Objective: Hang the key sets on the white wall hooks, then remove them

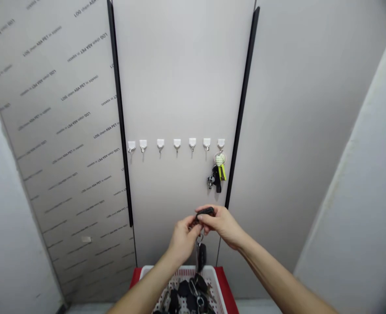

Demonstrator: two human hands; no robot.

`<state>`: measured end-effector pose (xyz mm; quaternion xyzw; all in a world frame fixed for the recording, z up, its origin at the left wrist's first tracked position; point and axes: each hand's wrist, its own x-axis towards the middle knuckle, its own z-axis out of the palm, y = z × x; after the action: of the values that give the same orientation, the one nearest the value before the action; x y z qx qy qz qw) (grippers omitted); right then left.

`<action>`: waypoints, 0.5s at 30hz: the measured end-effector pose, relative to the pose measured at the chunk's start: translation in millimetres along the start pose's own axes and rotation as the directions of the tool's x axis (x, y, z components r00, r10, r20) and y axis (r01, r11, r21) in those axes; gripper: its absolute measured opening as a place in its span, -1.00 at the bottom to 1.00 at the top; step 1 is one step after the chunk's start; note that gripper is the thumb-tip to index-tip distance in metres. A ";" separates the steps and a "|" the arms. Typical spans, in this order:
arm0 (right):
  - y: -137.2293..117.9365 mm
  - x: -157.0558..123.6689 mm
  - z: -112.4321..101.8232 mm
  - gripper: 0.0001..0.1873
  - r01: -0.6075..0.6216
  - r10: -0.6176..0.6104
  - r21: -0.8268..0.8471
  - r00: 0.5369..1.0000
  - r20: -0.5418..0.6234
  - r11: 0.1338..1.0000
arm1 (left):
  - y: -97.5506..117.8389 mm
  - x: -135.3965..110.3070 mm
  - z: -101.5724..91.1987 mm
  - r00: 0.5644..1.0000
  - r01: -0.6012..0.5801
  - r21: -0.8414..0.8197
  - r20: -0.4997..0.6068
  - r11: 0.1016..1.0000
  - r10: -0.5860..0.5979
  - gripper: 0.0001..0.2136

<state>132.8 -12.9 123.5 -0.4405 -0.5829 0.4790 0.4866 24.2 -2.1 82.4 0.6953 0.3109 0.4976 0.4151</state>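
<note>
In front of the cabinet, my left hand [182,239] and my right hand [225,226] meet over one bunch of keys. Between the thumb and fingers of the right hand is a black strap or fob [206,211]; its exact kind is hard to make out. The left fingers pinch its near end, and a metal ring [199,237] shows just below them. From that ring dangles a black car key fob [201,256]. Under it a white basket [218,285] holds several dark keys and fobs [193,293].
A row of several white adhesive hooks [177,144] runs across the cabinet door [183,78]. Keys with a green heart charm [219,159], a yellow tag [222,172] and a small panda figure [210,180] hang from the rightmost one. The basket stands on a red surface [227,296].
</note>
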 end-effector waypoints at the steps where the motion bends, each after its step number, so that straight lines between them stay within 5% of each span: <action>1: -3.0 3.6 -2.1 -0.78 0.051 -0.053 -0.042 0.998 -0.035 0.998 | 0.3 6.6 0.8 1.000 0.006 -0.027 -0.011 1.000 -0.007 -0.86; 5: -19.7 23.7 -9.8 -0.74 0.226 -0.247 -0.119 0.946 -0.210 0.967 | 13.2 38.5 -0.1 0.998 0.045 -0.088 -0.040 0.995 -0.048 -0.85; 10: -49.3 56.2 -17.1 -0.62 0.414 -0.391 -0.026 0.836 -0.386 0.910 | 43.7 83.5 0.2 0.989 -0.010 -0.130 -0.149 0.991 -0.009 -0.86; 15: -72.7 83.7 -27.2 -0.77 0.453 -0.422 -0.021 0.811 -0.406 0.891 | 58.3 119.1 5.0 0.971 -0.038 -0.030 -0.236 0.999 0.030 -0.84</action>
<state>144.7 61.5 209.2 -0.3639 -0.5376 0.2759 0.7088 67.2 70.4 185.0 0.6295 0.3373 0.5889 0.3783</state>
